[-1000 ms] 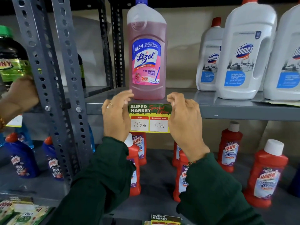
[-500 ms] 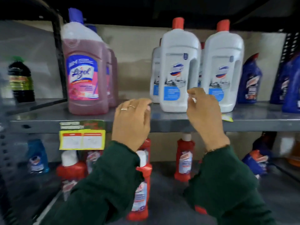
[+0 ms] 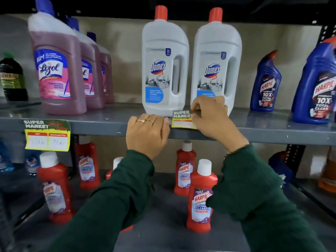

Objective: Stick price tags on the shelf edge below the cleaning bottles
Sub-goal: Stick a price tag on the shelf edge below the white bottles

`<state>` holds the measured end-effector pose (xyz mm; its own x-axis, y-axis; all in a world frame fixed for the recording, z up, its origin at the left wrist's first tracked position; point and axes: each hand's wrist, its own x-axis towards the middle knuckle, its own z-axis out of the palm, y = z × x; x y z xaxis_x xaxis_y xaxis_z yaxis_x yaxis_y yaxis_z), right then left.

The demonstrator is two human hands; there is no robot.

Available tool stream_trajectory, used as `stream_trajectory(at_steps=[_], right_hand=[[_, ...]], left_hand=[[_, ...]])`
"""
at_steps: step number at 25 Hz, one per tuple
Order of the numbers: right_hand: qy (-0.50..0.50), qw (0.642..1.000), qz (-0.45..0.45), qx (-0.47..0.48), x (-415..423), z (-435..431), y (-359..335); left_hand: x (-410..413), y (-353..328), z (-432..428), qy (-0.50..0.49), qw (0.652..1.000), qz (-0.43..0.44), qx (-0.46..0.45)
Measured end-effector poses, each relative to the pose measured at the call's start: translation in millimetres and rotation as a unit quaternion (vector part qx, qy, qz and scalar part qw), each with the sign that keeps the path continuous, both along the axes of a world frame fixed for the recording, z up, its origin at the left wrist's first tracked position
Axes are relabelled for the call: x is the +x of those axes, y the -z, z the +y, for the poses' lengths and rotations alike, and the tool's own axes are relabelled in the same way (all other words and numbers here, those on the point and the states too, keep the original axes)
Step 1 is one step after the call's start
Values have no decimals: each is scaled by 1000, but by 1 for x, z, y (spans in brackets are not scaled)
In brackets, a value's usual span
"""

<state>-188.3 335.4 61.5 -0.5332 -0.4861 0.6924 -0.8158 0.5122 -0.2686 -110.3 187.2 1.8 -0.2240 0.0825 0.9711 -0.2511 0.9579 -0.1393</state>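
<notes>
Dk green sleeves, 2 rings

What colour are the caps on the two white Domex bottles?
Red-orange caps on both Domex bottles, clearest in the head view.

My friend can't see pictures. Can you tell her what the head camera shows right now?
Two hands in dark green sleeves handle a second price tag at the grey shelf edge below two white Domex bottles: the right hand grips it, the left hand rests beside it. Another tag already hangs under the pink Lizol bottles.
</notes>
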Motion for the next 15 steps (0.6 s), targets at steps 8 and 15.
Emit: stream_trajectory(at_steps=[8,15], right_hand=[[-208,968,-18,-136,36,33,25],[-106,979,131,-114,18,36,67]], left_hand=[[26,-12,30,274,942,-81,178],[28,-2,34,214,939,-169,207]])
